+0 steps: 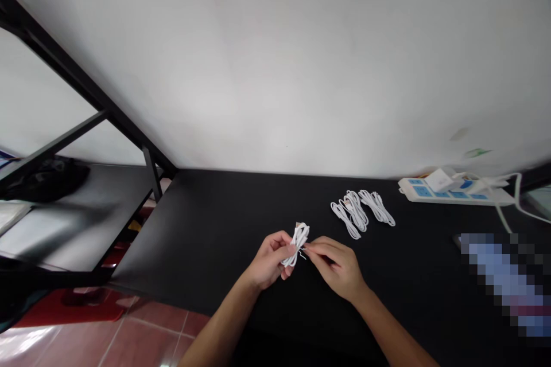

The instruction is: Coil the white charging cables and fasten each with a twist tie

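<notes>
Head view: left hand [270, 261] grips coiled white cable [299, 245] between thumb and fingers, coil's long axis near upright, top tilted right. Right hand [333, 268] fingertips [310, 250] pinch narrow on thin white tie [303, 254] at coil's waist. Further cable coils [376, 207] lie right, on black desk [206, 223].

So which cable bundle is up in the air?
The coiled white cable between the left hand and right hand; the other bundles lie on the black table.
</notes>
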Demonstrator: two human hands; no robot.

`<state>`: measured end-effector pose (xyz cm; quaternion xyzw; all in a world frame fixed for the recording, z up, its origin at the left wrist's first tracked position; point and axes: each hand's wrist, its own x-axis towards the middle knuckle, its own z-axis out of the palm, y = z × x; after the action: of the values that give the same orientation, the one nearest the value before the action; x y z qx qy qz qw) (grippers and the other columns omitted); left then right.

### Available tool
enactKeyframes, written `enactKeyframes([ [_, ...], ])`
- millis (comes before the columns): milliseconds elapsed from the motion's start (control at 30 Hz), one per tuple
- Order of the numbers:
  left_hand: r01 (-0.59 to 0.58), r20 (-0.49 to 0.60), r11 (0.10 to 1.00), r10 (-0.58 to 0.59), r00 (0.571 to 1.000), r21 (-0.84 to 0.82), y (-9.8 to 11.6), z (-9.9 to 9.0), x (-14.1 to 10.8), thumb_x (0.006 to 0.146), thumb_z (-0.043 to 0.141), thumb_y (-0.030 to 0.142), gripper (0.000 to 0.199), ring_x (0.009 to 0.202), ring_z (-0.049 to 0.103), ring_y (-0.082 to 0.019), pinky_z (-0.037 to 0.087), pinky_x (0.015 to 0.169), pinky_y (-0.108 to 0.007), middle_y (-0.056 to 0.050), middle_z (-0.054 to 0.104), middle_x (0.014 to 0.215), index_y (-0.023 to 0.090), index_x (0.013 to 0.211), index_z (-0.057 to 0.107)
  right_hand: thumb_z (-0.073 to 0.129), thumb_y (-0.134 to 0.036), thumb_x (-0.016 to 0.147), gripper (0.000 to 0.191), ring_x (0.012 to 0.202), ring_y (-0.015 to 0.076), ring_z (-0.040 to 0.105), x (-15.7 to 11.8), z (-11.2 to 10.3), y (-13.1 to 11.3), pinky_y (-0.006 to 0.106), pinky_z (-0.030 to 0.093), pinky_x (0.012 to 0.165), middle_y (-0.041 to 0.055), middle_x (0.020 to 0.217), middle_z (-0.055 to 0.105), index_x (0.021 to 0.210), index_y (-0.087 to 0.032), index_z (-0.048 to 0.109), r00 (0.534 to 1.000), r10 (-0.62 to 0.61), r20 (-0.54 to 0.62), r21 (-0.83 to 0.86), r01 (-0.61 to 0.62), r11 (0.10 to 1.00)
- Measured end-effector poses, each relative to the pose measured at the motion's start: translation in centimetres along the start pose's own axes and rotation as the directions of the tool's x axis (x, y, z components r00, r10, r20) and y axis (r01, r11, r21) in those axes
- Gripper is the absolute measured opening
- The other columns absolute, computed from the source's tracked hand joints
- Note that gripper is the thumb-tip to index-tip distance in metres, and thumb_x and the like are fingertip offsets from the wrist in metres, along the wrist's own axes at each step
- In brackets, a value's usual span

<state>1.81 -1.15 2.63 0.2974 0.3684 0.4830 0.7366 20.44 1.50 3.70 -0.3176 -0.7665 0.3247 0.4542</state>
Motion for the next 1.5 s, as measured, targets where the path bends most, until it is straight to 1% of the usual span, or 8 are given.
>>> enactKeyframes([
  [200,-0.08,-0.134,0.986,0.1,0.986,0.144,0.3,-0.6,0.2,0.08,0.08,0.043,0.038,0.041,0.051,-0.005,0.037,0.035,-0.013,0.005,0.059,0.06,0.017,0.083,0.052,0.062,-0.016,0.093,0.013,0.068,0.015,0.064,0.7,-2.1,0.1,0.027,0.05,0.058,0.0029,0.084,0.071,0.096,-0.024,0.072,1.0,0.024,0.008,-0.05,-0.024,0.998],
  [533,-0.08,-0.126,0.94,0.128,0.984,0.332,0.4,-0.6,0.0,0.077,0.081,0.042,0.035,0.051,0.057,-0.009,0.048,0.045,-0.02,0.001,0.062,0.067,0.013,0.088,0.064,0.054,-0.028,0.1,0.019,0.064,0.0132,0.058,0.9,-0.6,-0.4,0.027,0.045,0.057,0.0013,0.08,0.064,0.088,-0.022,0.067,0.962,0.24,0.131,-0.097,-0.228,0.969],
  [633,-0.137,-0.15,0.776,0.286,0.946,0.615,0.2,-0.6,-0.1,0.083,0.075,0.035,0.022,0.055,0.055,-0.01,0.047,0.049,-0.021,-0.001,0.063,0.069,0.014,0.088,0.071,0.052,-0.021,0.101,0.016,0.069,0.0143,0.06,0.9,-0.9,-0.8,0.028,0.046,0.064,0.0029,0.082,0.064,0.095,-0.02,0.067,0.992,0.089,0.094,-0.268,-0.061,0.962],
  [733,-0.23,-0.026,0.448,0.495,0.868,0.864,-0.3,-0.4,-0.2,0.086,0.068,0.022,0.01,0.061,0.054,-0.01,0.046,0.057,-0.021,-0.001,0.059,0.073,0.019,0.085,0.077,0.051,-0.016,0.1,0.016,0.076,0.0163,0.063,1.2,-0.7,-1.2,0.028,0.048,0.07,0.0045,0.084,0.066,0.098,-0.019,0.066,0.994,-0.057,0.093,-0.398,0.09,0.913],
  [900,-0.248,0.094,0.18,0.598,0.796,0.952,-0.9,-0.3,-0.1,0.089,0.061,0.015,0.018,0.068,0.059,-0.012,0.05,0.066,-0.022,-0.002,0.06,0.078,0.02,0.095,0.077,0.051,-0.013,0.099,0.016,0.073,0.016,0.063,1.4,0.4,-1.7,0.028,0.049,0.068,0.004,0.081,0.065,0.093,-0.019,0.066,0.987,-0.13,0.095,-0.445,0.159,0.881],
  [1167,-0.085,-0.107,0.256,0.65,0.753,0.963,0.0,-2.8,-0.8,0.093,0.063,0.029,0.036,0.068,0.063,-0.014,0.057,0.069,-0.027,-0.003,0.065,0.083,0.019,0.127,0.069,0.057,-0.015,0.099,0.01,0.065,0.012,0.058,0.4,0.2,0.0,0.024,0.047,0.062,0.0013,0.079,0.062,0.101,-0.02,0.066,0.995,-0.073,-0.067,-0.35,0.045,0.936],
  [1333,-0.026,-0.32,0.497,0.597,0.736,0.867,0.7,-4.2,-1.2,0.092,0.061,0.043,0.034,0.059,0.06,-0.013,0.052,0.048,-0.022,-0.003,0.066,0.08,0.022,0.114,0.075,0.054,-0.023,0.101,0.016,0.065,0.0126,0.059,0.5,0.3,2.4,0.025,0.046,0.062,0.0011,0.076,0.063,0.094,-0.02,0.068,0.998,0.038,-0.054,-0.482,-0.06,0.874],
  [1500,0.004,-0.311,0.479,0.564,0.765,0.878,0.7,-3.7,-1.3,0.087,0.066,0.038,0.027,0.057,0.059,-0.012,0.049,0.053,-0.021,0.0,0.067,0.071,0.021,0.105,0.076,0.051,-0.026,0.1,0.025,0.072,0.0162,0.064,0.7,0.7,4.0,0.028,0.046,0.068,0.0034,0.078,0.066,0.087,-0.02,0.072,0.996,0.087,0.009,-0.62,-0.063,0.782],
])
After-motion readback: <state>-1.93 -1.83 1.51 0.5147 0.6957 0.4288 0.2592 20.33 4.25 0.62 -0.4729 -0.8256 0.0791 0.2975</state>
